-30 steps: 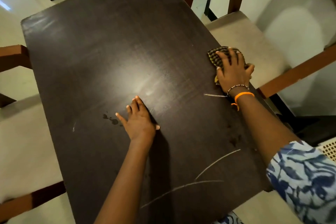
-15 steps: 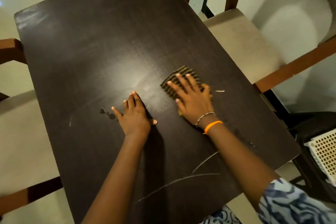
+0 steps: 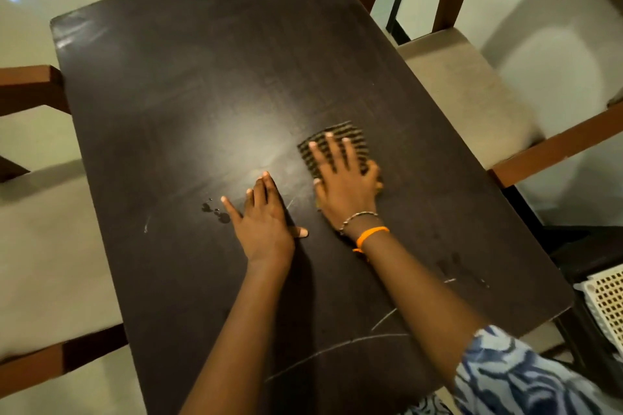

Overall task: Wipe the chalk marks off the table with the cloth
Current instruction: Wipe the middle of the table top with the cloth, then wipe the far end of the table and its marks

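A dark wooden table [image 3: 209,84] fills the view. My right hand [image 3: 344,182] presses flat on a folded checked cloth [image 3: 357,141] near the table's middle right. My left hand [image 3: 266,222] lies flat and spread on the tabletop just left of it, holding nothing. Long thin chalk lines [image 3: 337,345] curve across the near part of the table, partly hidden by my right forearm. A short chalk mark [image 3: 147,224] sits near the left edge, and another short stroke [image 3: 290,203] lies between my hands. Small dark drops [image 3: 215,210] lie by my left fingertips.
Wooden chairs with pale cushions stand on both sides: one at the right [image 3: 472,87], one at the left [image 3: 40,246]. A white perforated basket [image 3: 606,300] sits low at the right edge, beside the table's near right corner.
My right hand slid the cloth from the table's right edge toward the middle, over the short chalk streak there, which no longer shows. The left hand stayed planted.
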The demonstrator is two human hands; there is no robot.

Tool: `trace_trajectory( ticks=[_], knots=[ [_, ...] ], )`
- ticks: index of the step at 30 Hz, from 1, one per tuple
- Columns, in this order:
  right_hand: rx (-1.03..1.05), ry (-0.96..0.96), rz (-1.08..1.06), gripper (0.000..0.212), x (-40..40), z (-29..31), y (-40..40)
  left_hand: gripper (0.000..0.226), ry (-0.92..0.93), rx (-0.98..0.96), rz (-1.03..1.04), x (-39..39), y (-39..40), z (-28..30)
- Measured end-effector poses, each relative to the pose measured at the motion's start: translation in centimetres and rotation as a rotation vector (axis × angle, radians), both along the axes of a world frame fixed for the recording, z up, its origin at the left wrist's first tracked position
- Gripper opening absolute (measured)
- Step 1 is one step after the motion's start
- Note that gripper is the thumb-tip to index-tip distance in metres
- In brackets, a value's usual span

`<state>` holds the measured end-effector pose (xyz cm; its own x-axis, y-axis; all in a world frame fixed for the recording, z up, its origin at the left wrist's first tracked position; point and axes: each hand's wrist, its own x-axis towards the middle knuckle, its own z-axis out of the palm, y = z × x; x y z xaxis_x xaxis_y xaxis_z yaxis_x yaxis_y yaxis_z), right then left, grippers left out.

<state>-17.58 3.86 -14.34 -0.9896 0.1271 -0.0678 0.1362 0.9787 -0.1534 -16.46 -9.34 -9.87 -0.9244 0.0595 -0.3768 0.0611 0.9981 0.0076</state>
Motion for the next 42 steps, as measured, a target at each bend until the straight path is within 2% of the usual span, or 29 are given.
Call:
trace_trajectory(
  ticks=[3, 6, 8, 13, 16, 18, 20, 23, 25, 27, 29, 33, 35, 37, 39, 42],
  knots=[
    [-0.053, -0.033, 0.247, 0.063, -1.4, -0.1, -3.9, 0.109, 0.021, -0.014, -0.038, 0.3, -0.3, -0.1],
    [-0.009, 0.022, 0.366, 0.062, -3.7, -0.3, -0.7, 0.110, 0.028, -0.013, -0.063, 0.2, -0.6, -0.4],
    [0.004, 0.038, 0.290, 0.062, -6.0, -0.5, 3.7, 0.111, 0.033, -0.016, -0.073, 0.1, -0.8, -0.4],
    [0.014, 0.022, -0.102, 0.059, -10.8, -0.2, 13.1, 0.112, 0.055, -0.028, -0.077, 0.2, -0.9, -0.6],
    [0.015, -0.006, -0.249, 0.059, -11.6, 0.1, 11.6, 0.111, 0.064, -0.024, -0.068, 0.2, -0.9, -0.7],
    [0.011, -0.010, -0.257, 0.061, -11.4, 0.3, 8.1, 0.111, 0.056, -0.012, -0.063, 0.2, -0.8, -0.7],
    [0.019, 0.003, -0.104, 0.063, -10.3, 0.0, 2.8, 0.111, 0.051, 0.004, -0.061, 0.2, -0.8, -0.6],
    [-0.022, -0.022, 0.268, 0.064, -8.7, -0.1, -5.0, 0.107, 0.034, 0.019, -0.047, 0.2, -0.9, -0.5],
    [-0.008, -0.051, 0.480, 0.062, -9.0, 0.3, -5.9, 0.106, 0.025, 0.021, -0.045, 0.4, -0.9, -0.3],
    [0.027, -0.026, 0.551, 0.060, -10.6, 0.4, -3.2, 0.108, 0.030, 0.027, -0.047, 0.4, -0.9, -0.3],
    [0.040, -0.003, 0.425, 0.060, -12.5, 0.3, 1.1, 0.109, 0.032, 0.016, -0.055, 0.4, -1.0, -0.2],
    [-0.015, -0.019, -0.011, 0.059, -14.8, 0.3, 12.1, 0.110, 0.038, 0.017, -0.057, 0.5, -0.8, -0.2],
    [-0.024, -0.054, -0.187, 0.058, -15.7, 0.4, 14.0, 0.111, 0.044, 0.020, -0.051, 0.4, -0.9, -0.3],
    [-0.015, -0.061, -0.310, 0.058, -16.7, 0.3, 12.6, 0.112, 0.059, 0.032, -0.045, 0.4, -1.0, -0.6],
    [-0.028, -0.053, -0.292, 0.058, -17.3, 0.4, 8.7, 0.113, 0.065, 0.045, -0.046, 0.4, -0.9, -0.7],
    [-0.021, -0.016, -0.008, 0.059, -17.2, 0.2, -0.4, 0.113, 0.063, 0.065, -0.035, 0.3, -0.9, -0.8]
  ],
)
